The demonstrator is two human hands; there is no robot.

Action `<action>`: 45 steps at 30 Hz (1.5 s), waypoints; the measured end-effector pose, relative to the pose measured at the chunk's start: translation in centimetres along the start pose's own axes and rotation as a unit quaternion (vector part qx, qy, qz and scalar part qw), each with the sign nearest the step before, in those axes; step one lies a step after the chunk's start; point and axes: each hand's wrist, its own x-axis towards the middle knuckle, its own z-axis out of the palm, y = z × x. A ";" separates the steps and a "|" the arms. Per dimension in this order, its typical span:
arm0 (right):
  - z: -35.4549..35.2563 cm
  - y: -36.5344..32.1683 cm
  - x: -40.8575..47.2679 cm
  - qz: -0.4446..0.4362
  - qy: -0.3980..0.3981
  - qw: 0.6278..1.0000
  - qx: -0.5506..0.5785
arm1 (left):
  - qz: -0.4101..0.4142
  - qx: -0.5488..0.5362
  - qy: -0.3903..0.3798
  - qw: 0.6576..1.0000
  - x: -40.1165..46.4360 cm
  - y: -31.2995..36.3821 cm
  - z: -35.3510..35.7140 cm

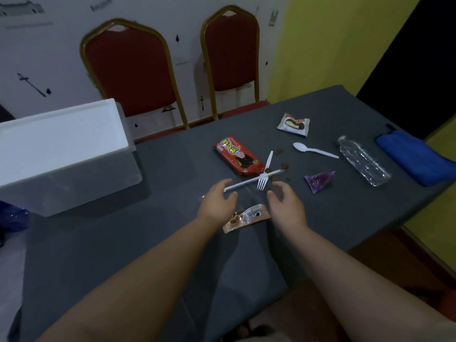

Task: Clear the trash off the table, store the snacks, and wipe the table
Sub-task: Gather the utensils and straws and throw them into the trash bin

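Both hands hover over the grey surface (172, 169), fingers relaxed, each grip released and grasping nothing. Between the left hand (217, 203) and right hand (286, 206) lies a brown snack packet (249, 217). Just beyond the fingertips lie a straw (246, 183) and fork (265, 172), possibly crossed, with the red snack pack (237, 155) behind. The bin (61, 154) stands left of the left hand; bottle (364, 164) and blue cloth (414, 159) lie right.

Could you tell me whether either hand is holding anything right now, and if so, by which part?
Nothing is held. The left hand and right hand hover open above the table, near the straw, with no grip.
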 end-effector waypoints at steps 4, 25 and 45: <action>-0.9 0.9 2.0 0.006 0.018 1.000 0.023 | 0.014 0.032 -0.016 0.999 1.9 1.3 1.1; -11.4 6.3 27.6 -0.103 -0.128 0.930 -0.330 | -0.028 -0.002 0.101 0.995 11.5 10.9 14.5; -8.9 0.1 21.5 -0.139 -0.384 0.911 -0.058 | -0.102 -0.295 0.133 0.941 10.4 13.3 14.9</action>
